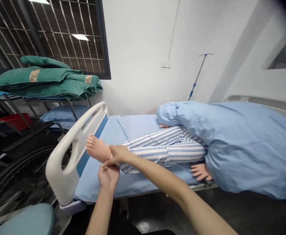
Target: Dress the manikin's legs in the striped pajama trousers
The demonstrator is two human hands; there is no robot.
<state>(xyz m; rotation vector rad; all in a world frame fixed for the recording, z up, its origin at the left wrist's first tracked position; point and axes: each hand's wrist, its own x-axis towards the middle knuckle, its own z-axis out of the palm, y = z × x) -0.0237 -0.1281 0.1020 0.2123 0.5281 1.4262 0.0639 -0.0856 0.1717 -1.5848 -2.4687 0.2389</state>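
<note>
A care manikin in blue-and-white striped trousers lies on a hospital bed, its upper body under a light blue quilt. Its bare foot points toward the white footboard. My right hand wraps over the ankle from above. My left hand sits just beneath, fingers curled up against the heel and trouser cuff. The manikin's hand rests at the bed's near edge.
Folded green blankets lie on a metal rack at the left, with a blue pillow and a red basin below. A wheelchair wheel stands by the footboard. An IV pole rises behind the bed.
</note>
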